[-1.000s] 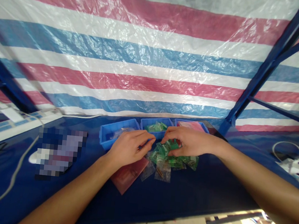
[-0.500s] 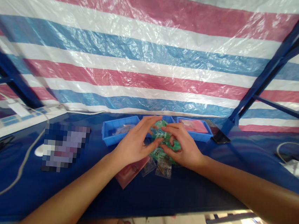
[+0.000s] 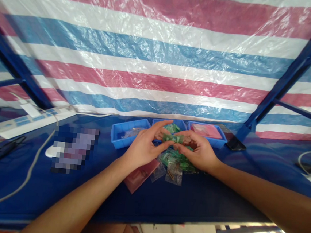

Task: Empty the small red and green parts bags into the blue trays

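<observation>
Above the desk's middle, a small green piece (image 3: 173, 138), maybe a packet, is pinched at both ends. My left hand (image 3: 145, 145) has its thumb and fingertips closed on the left end. On the right end, my right hand (image 3: 200, 153) grips it the same way. Just below lies a heap of green plastic packets (image 3: 180, 158), partly hidden by my right hand. Small clear bags lie at its front edge, one (image 3: 174, 174) with thin brass-coloured pieces in it. A flat pink packet (image 3: 140, 177) rests below my left hand.
Three blue bins stand behind my hands: the left bin (image 3: 120, 142) holds clear bags, the middle bin (image 3: 183, 123) green packets, the right bin (image 3: 221, 142) pink packets. A dark phone (image 3: 237, 143) lies at right. A power strip (image 3: 34, 121), a cable (image 3: 34, 161) and a mouse (image 3: 54, 150) are at left.
My hands have lifted off the green heap, and the small green piece is now held between them. The camera view has shifted slightly.
</observation>
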Available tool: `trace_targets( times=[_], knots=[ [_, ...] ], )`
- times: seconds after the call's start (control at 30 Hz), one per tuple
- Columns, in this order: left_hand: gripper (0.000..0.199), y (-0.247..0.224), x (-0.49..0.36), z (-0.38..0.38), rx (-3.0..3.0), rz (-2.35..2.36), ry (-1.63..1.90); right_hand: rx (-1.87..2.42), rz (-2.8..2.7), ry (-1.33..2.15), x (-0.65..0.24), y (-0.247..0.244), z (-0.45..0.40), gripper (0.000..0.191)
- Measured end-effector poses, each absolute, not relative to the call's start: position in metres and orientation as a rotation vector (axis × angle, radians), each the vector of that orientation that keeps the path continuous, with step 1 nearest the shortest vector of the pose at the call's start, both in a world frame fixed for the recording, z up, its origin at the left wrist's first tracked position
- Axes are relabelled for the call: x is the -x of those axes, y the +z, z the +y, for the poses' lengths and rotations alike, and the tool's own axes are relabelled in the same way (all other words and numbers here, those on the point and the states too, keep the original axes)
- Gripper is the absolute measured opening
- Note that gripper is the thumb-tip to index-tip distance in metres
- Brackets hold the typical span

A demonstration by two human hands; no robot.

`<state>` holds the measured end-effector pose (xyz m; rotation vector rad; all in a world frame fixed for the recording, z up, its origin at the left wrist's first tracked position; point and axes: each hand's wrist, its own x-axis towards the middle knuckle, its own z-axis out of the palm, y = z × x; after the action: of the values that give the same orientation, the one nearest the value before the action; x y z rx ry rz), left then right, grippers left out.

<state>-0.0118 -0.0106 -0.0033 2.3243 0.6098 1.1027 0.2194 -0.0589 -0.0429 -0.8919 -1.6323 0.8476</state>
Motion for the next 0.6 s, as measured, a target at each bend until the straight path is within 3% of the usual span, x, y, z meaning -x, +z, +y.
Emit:
trace_targets(
  times=[0.13, 0.3, 0.43, 0.6],
  knots=[
    [0.064, 0.000, 0.014, -0.013, -2.457, 0.525, 1.172, 0.878, -1.591, 0.776, -0.216, -0.037, -0.062, 0.041],
    [0.057, 0.010, 0.018, -0.015, -2.922, 0.331, 1.257, 0.777, -1.530, 0.939, -0.215, -0.023, -0.066, 0.072],
    [0.039, 0.010, 0.020, -0.014, -3.024, 0.255, 1.214, 0.762, -1.515, 0.995, -0.212, -0.021, -0.070, 0.055],
    [0.030, 0.006, 0.024, -0.013, -3.054, 0.327, 1.226, 0.810, -1.515, 0.941, -0.210, -0.027, -0.070, 0.051]
  ],
)
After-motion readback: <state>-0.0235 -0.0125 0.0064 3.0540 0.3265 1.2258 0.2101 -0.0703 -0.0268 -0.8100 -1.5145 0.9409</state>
